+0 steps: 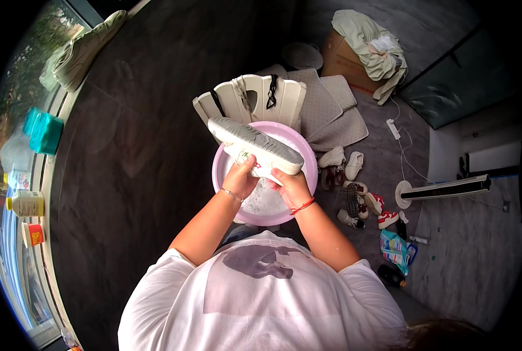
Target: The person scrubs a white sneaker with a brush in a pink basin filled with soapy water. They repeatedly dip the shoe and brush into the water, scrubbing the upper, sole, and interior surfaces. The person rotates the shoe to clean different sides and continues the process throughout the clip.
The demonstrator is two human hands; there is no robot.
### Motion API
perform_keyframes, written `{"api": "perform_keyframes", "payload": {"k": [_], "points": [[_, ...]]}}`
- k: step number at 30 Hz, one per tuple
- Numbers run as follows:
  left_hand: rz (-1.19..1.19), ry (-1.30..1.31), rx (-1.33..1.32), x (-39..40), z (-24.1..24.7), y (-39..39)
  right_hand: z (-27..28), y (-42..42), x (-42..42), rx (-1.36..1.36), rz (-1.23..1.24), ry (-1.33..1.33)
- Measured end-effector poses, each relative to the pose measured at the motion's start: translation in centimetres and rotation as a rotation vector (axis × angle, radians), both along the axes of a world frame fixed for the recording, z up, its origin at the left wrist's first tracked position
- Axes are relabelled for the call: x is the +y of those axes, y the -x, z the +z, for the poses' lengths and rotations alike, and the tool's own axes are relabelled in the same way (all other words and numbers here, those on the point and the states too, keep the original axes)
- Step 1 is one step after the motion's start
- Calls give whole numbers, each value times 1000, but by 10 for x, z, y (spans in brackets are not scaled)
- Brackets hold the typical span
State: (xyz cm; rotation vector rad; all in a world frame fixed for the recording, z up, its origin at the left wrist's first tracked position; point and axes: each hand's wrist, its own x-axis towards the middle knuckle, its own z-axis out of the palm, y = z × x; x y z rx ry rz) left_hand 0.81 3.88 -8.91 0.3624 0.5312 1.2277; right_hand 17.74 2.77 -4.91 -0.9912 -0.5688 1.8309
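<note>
Both hands hold a white shoe (261, 153) on its side, its grey patterned sole (255, 139) turned up and away from me. My left hand (242, 177) grips the upper at the left, thumb on top beside small green and red marks. At the right end, my right hand (291, 186) has its thumb pressed near the sole's edge. Below the shoe is a pink basin (312, 175) with whitish, foamy water (263, 202). Just beyond the basin stands a cream slatted plastic stool or chair (232, 103), with black and pale shoelaces (272, 92) draped over it.
Pale mats (322, 98) and a cardboard box (346, 61) under cloth lie beyond. Several shoes (357, 197) sit on the floor at right, near a tower fan (445, 188) and a power strip (393, 129). The left windowsill holds a shoe (83, 55), a teal container (46, 131) and a yellow-capped bottle (26, 204).
</note>
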Motion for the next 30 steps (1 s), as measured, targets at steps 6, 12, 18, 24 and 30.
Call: {"api": "perform_keyframes", "payload": {"k": [6, 12, 18, 24, 30], "points": [[-178, 15, 18, -12, -16, -5, -1, 11, -6, 23, 67, 57], [87, -51, 87, -1, 27, -17, 7, 9, 0, -197, 35, -137], [106, -54, 202, 4, 34, -16, 5, 13, 3, -154, -98, -142], [86, 63, 213, 11, 16, -12, 4, 15, 11, -146, -93, -47], [-40, -11, 236, 17, 21, -1, -7, 10, 16, -52, -65, -38]]}}
